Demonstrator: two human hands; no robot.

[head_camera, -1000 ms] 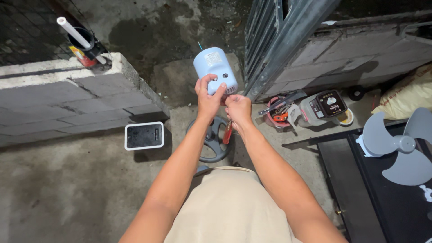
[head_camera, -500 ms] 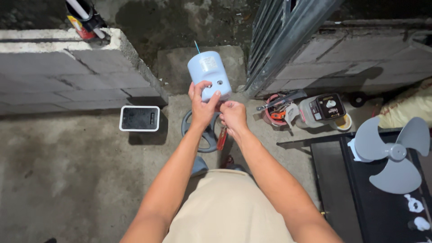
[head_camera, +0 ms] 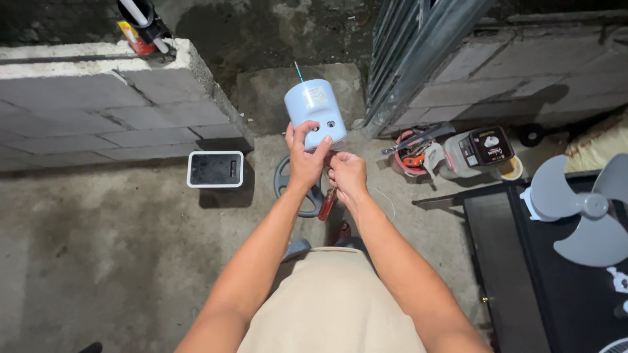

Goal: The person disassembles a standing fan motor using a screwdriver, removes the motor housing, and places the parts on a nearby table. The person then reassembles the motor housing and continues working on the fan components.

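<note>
My left hand (head_camera: 304, 155) grips the lower end of a pale blue plastic housing (head_camera: 315, 111), rounded, with two small holes on its face and a thin blue wire sticking out of its top. My right hand (head_camera: 347, 175) is just below and right of it, fingers pinched at the housing's lower edge. A red-handled screwdriver (head_camera: 327, 203) hangs down under my right hand; whether that hand holds it is unclear. A dark ring-shaped part (head_camera: 286, 185) lies on the floor beneath my hands.
A white-framed dark square box (head_camera: 215, 169) sits on the concrete floor by a grey block wall (head_camera: 98, 111). Tools and a grey device (head_camera: 475, 151) lie at right near a metal gate (head_camera: 418, 46). A grey fan blade (head_camera: 589, 212) rests on a black panel.
The view shifted slightly; the housing sits a little lower and more central. My right hand moved closer to the housing's lower edge. Both hands stay on it.
</note>
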